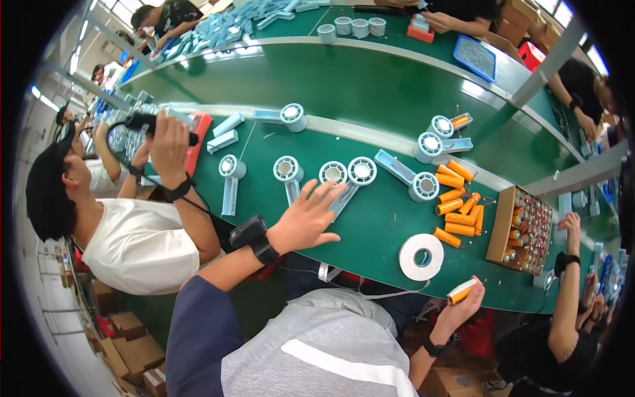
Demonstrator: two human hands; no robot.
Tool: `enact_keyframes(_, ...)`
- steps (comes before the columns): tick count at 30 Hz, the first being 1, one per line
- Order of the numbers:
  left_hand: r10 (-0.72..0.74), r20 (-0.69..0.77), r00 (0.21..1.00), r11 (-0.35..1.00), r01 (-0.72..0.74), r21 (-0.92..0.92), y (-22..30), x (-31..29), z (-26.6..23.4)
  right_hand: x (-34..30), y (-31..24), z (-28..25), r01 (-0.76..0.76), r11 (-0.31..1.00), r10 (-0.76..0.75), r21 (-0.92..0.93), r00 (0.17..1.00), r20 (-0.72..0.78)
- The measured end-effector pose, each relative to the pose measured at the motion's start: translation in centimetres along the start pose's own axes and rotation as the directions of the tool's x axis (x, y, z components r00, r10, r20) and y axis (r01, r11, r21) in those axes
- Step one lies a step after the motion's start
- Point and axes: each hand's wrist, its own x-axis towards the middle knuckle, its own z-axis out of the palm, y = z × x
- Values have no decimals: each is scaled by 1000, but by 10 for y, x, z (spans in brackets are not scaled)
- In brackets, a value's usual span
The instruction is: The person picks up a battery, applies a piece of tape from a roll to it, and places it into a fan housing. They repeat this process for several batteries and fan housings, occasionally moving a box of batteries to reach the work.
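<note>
My left hand (301, 221) is stretched over the green workbench, fingers spread and nothing held in it. Just beyond its fingertips lie two light-blue handheld fan housings, one with a plain round centre (333, 174) and the other (362, 171) to its right. At the bench's front edge, my right hand (468, 304) is closed around an orange cylindrical battery (461, 291) that has a white strip along its side. A roll of white tape (403, 258) lies flat on the bench, left of and beyond that hand. Loose orange batteries (459, 218) with wires are scattered farther back.
An open cardboard box (501, 225) of upright batteries stands at the right. More fan housings (286, 169) lie along the bench, below a raised green belt (370, 83). A co-worker in a white shirt (142, 238) sits close on my left; another person's arm (567, 291) is at the right.
</note>
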Motion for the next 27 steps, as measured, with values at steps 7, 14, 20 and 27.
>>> enact_keyframes(7, 152, -78, 985, 985, -158, -72, 4, 39, 18, 0, -5, 18, 99, 994, -104, 54, 991, 87)
enact_keyframes(14, 170, -146, 974, 978, -149, 147, -19, 75, 34, -8, -8, 22, 69, 996, -74, 60, 993, 97)
enact_keyframes(20, 265, -131, 955, 960, -249, 126, -25, 76, 41, -15, 6, 18, 51, 999, -53, 15, 991, 119)
enact_keyframes(27, 124, -92, 988, 978, -106, 177, -16, 82, 57, -29, 6, 52, 296, 950, -279, -102, 948, 153)
